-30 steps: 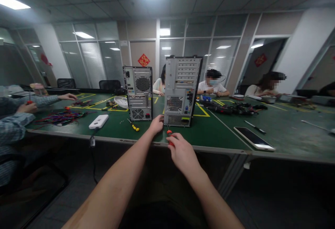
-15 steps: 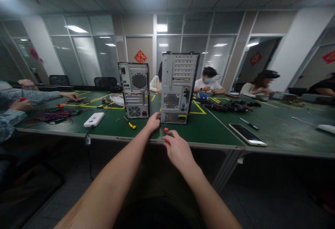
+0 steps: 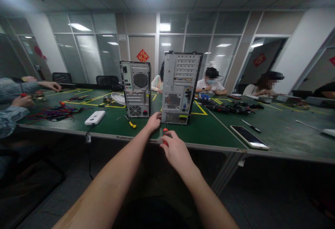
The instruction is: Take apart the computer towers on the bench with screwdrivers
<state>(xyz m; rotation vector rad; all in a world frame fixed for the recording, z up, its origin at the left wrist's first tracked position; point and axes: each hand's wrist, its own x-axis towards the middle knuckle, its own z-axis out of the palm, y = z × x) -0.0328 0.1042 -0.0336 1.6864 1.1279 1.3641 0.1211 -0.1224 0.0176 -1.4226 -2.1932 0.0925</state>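
Screwdriver with red handle [image 3: 165,131] is in our right hand [image 3: 178,150], whose fingers are closed around it; its shaft points up at the bottom left corner of the tall computer case [image 3: 180,89]. This case stands upright on the green table [image 3: 206,131], its rear turned to us. Our left hand [image 3: 154,121] is at the case's lower left edge; its fingertips are hidden, so we cannot tell if they grip. We judge that the work at this corner is under way and its finishing is left; how much is done there is too small to see. Left of the tall case stands a smaller case [image 3: 135,89], and a yellow screwdriver [image 3: 132,124] lies before that one.
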